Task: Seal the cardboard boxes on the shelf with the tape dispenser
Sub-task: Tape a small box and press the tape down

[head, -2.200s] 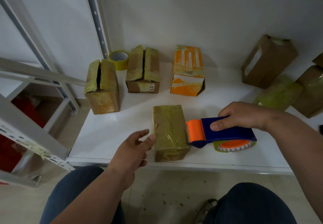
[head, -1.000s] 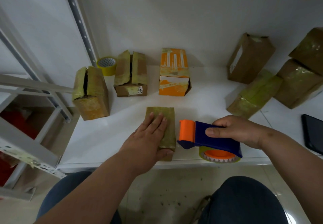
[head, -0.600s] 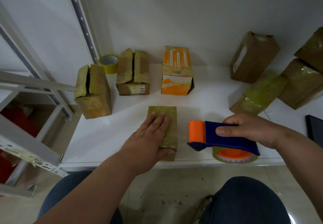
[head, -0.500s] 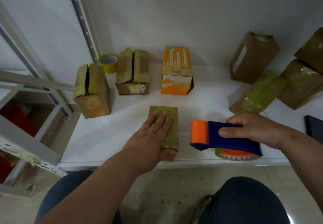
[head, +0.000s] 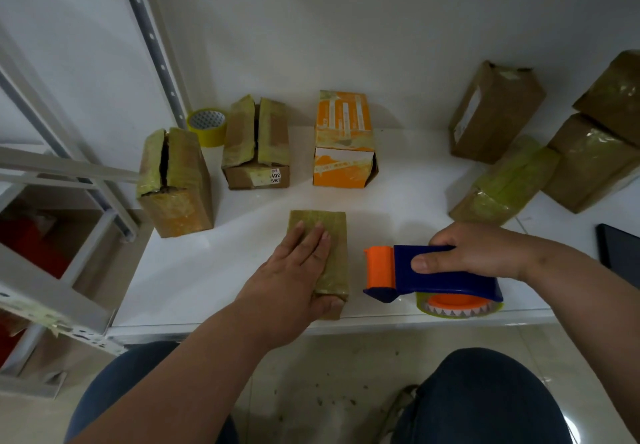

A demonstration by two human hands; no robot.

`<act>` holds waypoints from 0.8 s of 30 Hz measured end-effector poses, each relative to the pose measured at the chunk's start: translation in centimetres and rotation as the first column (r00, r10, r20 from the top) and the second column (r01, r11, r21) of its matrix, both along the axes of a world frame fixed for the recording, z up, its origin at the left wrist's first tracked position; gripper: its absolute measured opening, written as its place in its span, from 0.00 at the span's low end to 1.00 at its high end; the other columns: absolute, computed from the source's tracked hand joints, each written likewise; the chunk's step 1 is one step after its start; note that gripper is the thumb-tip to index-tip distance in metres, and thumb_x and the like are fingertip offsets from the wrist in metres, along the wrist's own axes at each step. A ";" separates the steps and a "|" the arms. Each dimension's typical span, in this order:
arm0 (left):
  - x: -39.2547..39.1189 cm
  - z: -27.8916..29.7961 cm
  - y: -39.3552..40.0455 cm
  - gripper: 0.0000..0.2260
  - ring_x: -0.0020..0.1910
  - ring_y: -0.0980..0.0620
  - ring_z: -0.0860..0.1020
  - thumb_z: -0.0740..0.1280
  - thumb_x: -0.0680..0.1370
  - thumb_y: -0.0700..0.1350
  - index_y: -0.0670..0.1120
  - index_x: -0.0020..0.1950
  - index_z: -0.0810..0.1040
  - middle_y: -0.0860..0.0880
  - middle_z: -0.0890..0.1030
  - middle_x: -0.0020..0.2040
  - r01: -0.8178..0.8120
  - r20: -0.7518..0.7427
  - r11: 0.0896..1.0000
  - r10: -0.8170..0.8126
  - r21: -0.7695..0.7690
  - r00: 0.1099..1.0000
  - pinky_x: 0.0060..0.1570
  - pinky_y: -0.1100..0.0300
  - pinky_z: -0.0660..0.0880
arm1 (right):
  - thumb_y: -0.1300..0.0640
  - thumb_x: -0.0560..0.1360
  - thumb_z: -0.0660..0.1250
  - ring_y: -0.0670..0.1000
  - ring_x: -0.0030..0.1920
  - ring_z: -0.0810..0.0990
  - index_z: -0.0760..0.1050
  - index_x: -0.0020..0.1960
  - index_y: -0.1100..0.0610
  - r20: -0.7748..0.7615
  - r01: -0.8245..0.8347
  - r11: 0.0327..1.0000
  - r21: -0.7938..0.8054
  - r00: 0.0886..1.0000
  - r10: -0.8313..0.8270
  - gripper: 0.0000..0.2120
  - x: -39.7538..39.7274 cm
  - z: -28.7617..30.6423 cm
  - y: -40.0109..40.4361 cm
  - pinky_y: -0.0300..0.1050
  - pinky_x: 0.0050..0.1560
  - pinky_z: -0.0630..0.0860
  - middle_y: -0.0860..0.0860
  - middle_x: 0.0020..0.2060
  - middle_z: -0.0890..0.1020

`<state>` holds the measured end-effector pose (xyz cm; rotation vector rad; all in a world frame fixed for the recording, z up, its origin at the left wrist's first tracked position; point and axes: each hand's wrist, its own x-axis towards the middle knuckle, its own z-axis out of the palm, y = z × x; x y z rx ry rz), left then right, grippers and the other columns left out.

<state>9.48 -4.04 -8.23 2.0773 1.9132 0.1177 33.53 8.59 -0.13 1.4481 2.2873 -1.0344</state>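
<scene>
A small tape-covered cardboard box [head: 334,232] lies near the front edge of the white shelf [head: 214,270]. My left hand [head: 294,270] presses flat on its top, fingers straight, thumb down its front right corner. My right hand [head: 474,249] grips the handle of the blue and orange tape dispenser [head: 429,279], a short gap to the right of the box. Further back stand a split-top box [head: 175,182], an open-flap box [head: 258,144] and an orange box [head: 344,142].
A yellow tape roll [head: 207,125] sits at the back left by the shelf upright [head: 152,42]. Several taped boxes [head: 505,180] crowd the right side, beside a dark tablet [head: 620,253]. My knees are below the shelf edge.
My left hand went from the box's left side onto its top and stays pressed there. The dispenser drew away from the box to the right, opening a gap.
</scene>
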 end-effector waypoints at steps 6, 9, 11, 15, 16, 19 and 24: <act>0.0 -0.1 0.0 0.40 0.74 0.54 0.29 0.55 0.77 0.66 0.52 0.78 0.34 0.57 0.33 0.78 -0.006 0.005 1.000 0.006 -0.001 1.000 0.77 0.55 0.41 | 0.35 0.71 0.64 0.52 0.43 0.83 0.80 0.52 0.58 0.117 -0.047 0.999 -0.026 0.992 0.050 0.27 -2.5 -0.3 1.0 0.38 0.38 0.75 0.54 0.45 0.84; 0.1 0.0 0.0 0.40 0.74 0.55 0.29 0.55 0.78 0.66 0.52 0.78 0.34 0.56 0.34 0.78 -0.010 0.016 1.000 0.010 -0.001 1.000 0.76 0.57 0.39 | 0.36 0.72 0.65 0.50 0.37 0.79 0.80 0.47 0.60 0.145 -0.060 0.997 -0.039 0.987 0.065 0.25 -3.5 -0.4 1.4 0.38 0.35 0.72 0.53 0.40 0.82; 0.1 0.1 0.0 0.40 0.75 0.54 0.29 0.55 0.78 0.66 0.52 0.78 0.34 0.56 0.34 0.78 -0.006 0.009 1.000 0.006 -0.005 1.000 0.75 0.57 0.39 | 0.37 0.71 0.67 0.49 0.34 0.78 0.78 0.40 0.57 0.138 -0.030 0.997 -0.069 0.990 0.040 0.22 -3.8 -0.6 1.8 0.38 0.35 0.72 0.51 0.35 0.80; 0.3 0.5 0.0 0.40 0.75 0.53 0.29 0.55 0.78 0.65 0.51 0.77 0.33 0.55 0.34 0.78 0.005 -0.025 1.000 -0.005 -0.010 1.000 0.75 0.58 0.37 | 0.39 0.70 0.69 0.49 0.32 0.77 0.78 0.38 0.56 0.075 0.058 0.989 -0.138 0.996 -0.048 0.19 -3.7 -1.4 2.3 0.41 0.38 0.70 0.50 0.32 0.80; 0.3 0.5 0.0 0.40 0.75 0.53 0.29 0.55 0.79 0.65 0.51 0.77 0.33 0.55 0.33 0.78 0.006 -0.030 1.000 -0.006 -0.008 1.000 0.74 0.58 0.36 | 0.39 0.70 0.70 0.48 0.32 0.76 0.78 0.37 0.55 0.064 0.071 0.986 -0.152 0.996 -0.061 0.19 -3.6 -1.7 2.3 0.41 0.38 0.70 0.49 0.30 0.80; 0.3 0.5 -0.1 0.40 0.75 0.54 0.29 0.55 0.78 0.66 0.51 0.77 0.33 0.55 0.33 0.78 0.002 -0.027 1.000 -0.002 -0.007 1.000 0.72 0.60 0.35 | 0.40 0.70 0.70 0.48 0.31 0.76 0.80 0.39 0.56 0.033 0.103 0.974 -0.202 0.995 -0.098 0.18 -3.2 -2.5 2.0 0.41 0.40 0.71 0.49 0.29 0.80; 0.2 0.1 0.1 0.45 0.74 0.54 0.29 0.57 0.75 0.70 0.51 0.78 0.34 0.56 0.34 0.78 -0.006 -0.022 1.000 0.005 -0.025 1.000 0.74 0.58 0.37 | 0.39 0.70 0.70 0.49 0.33 0.77 0.80 0.40 0.56 0.030 0.127 0.977 -0.174 0.992 -0.123 0.19 -3.1 -2.7 1.9 0.42 0.42 0.72 0.50 0.31 0.80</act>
